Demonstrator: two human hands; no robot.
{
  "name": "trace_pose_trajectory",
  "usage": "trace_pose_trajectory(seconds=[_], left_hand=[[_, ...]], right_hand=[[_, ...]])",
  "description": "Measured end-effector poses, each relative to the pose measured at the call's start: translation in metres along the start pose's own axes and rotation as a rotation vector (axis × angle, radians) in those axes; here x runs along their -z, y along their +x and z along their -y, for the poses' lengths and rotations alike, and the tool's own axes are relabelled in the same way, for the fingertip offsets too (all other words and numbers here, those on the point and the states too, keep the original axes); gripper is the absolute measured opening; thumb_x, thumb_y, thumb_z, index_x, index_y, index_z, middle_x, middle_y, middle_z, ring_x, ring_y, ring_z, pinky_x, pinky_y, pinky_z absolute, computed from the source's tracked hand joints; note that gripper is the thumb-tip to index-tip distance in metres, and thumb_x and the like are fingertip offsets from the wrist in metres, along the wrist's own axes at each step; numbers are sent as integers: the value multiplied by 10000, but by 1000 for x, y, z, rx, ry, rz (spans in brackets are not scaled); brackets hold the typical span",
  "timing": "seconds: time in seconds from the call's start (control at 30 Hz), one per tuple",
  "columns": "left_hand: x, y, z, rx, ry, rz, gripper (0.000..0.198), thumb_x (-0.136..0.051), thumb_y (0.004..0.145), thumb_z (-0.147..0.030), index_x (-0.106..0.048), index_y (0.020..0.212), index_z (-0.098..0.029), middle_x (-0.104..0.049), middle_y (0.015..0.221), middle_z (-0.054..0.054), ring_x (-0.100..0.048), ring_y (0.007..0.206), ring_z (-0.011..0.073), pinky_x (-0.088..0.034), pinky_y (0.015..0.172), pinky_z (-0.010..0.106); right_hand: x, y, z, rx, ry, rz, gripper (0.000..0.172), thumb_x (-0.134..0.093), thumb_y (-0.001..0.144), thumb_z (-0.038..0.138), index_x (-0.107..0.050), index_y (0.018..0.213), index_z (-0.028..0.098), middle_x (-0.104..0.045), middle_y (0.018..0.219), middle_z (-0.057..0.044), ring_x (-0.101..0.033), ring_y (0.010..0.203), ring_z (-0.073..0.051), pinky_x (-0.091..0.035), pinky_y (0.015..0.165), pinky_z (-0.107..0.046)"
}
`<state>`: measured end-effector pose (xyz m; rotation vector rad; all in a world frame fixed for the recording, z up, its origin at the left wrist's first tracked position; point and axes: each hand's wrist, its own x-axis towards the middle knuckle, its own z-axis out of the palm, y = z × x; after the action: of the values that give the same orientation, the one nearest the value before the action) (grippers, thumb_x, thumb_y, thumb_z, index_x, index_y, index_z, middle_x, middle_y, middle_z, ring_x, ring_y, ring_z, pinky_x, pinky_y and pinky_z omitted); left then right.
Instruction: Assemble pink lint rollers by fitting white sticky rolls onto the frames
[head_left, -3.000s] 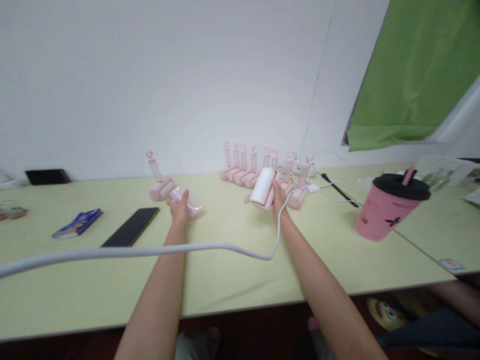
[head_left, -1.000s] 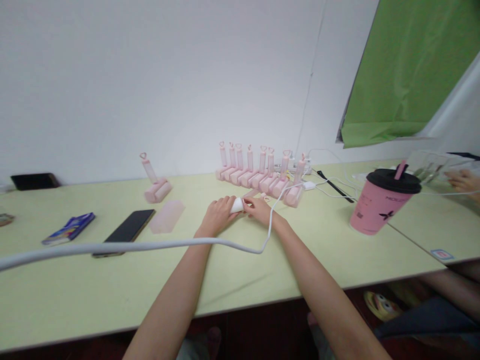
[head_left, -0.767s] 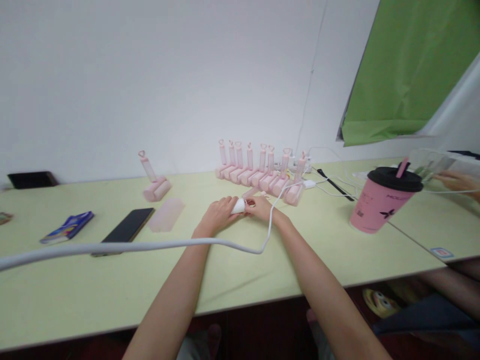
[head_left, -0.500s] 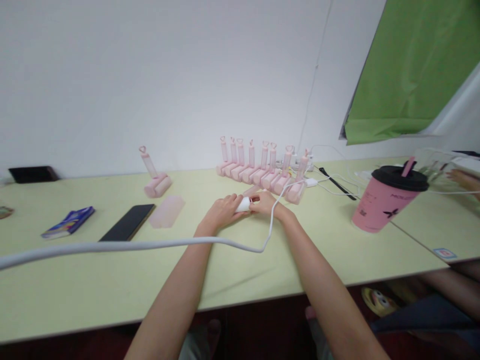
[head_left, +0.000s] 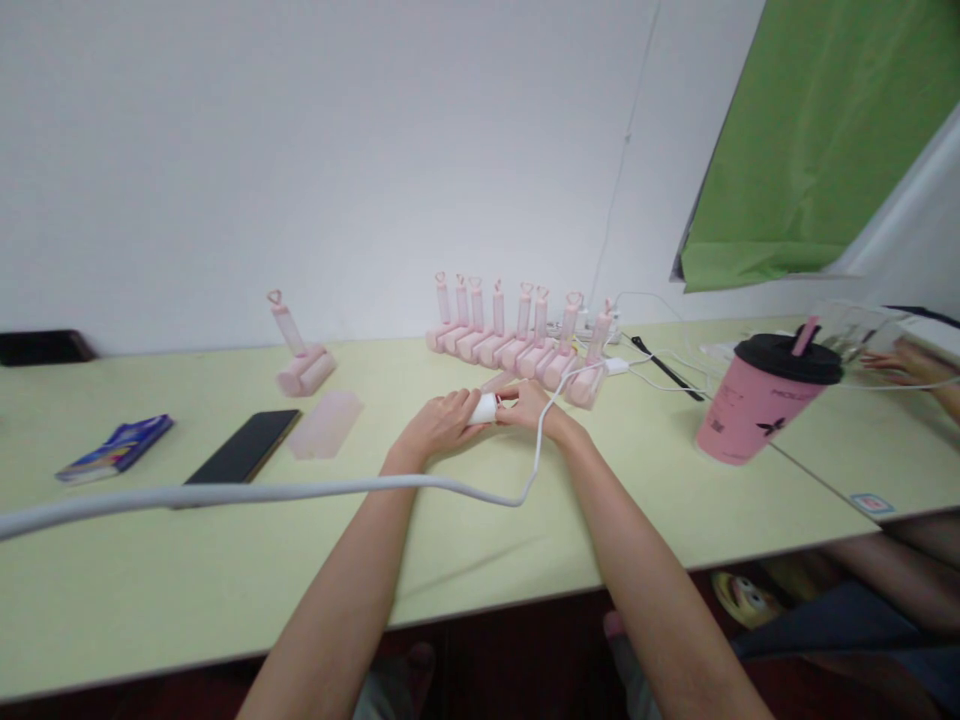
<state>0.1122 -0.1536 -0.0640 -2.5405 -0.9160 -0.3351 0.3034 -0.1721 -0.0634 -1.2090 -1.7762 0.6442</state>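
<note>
In the head view, my left hand (head_left: 441,420) is closed around a small white cylinder (head_left: 484,408) lying crosswise just above the tabletop. My right hand (head_left: 527,405) pinches at the cylinder's right end, where a small reddish detail shows between the fingertips. Exactly what the right fingertips grip there is partly hidden. Just behind my hands lies a pale pink stick-like piece (head_left: 496,382). Beyond it stands a row of several pink blocks (head_left: 517,354), each with a clear upright tube (head_left: 523,316) topped by a loop.
A similar pink piece (head_left: 306,372) stands at left, near a translucent pink sheet (head_left: 325,425), a phone (head_left: 247,445) and a blue packet (head_left: 116,450). A pink cup (head_left: 757,405) stands right. A white cable (head_left: 300,490) crosses the foreground. Another person's hand (head_left: 911,362) shows far right.
The whole view has shifted slightly, so objects sit a little further left. My hands keep the same hold on the white cylinder.
</note>
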Motion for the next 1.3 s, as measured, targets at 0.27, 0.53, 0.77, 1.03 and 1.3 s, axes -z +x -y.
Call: trace_pose_trajectory(seconds=[0.27,0.53,0.77,1.03,1.3], left_hand=[[0,-1,0,-14,-61,-8,454,-291,881,-515,-481,1036,-132,-584,899,115,-587,806,208,-442,674,301],[0,0,-2,53,-61,-7,481,-287,876,-532,-463,1080,-133,-585,923,116,-597,792,213,-435,647,299],[0,-6,5,13,-110,12,492,-236,883,-544,-454,1057,-139,-592,926,107,-595,818,219,-437,652,307],[4,-5,4,-7,-85,-1,500,-230,889,-536,-442,1068,-121,-589,914,116,-592,816,221,-446,664,319],[9,0,-8,-44,-59,20,500,-210,897,-517,-466,1009,-103,-595,878,130,-597,766,219,-453,634,316]], right_hand=[[5,-2,2,64,-190,90,278,-558,630,217,-723,830,119,-646,667,-6,-488,585,-117,-345,532,-207],[4,-1,13,77,-331,83,331,-534,651,199,-717,918,127,-661,665,-38,-512,582,-132,-361,556,-220],[3,-6,23,122,-459,109,286,-492,702,225,-710,855,122,-642,654,-19,-492,575,-111,-314,538,-212],[9,-6,31,146,-426,113,212,-528,664,188,-695,768,109,-623,638,-15,-473,575,-98,-308,542,-208],[19,-6,13,122,-283,234,225,-548,664,170,-687,832,118,-616,596,6,-500,546,-97,-339,511,-187]])
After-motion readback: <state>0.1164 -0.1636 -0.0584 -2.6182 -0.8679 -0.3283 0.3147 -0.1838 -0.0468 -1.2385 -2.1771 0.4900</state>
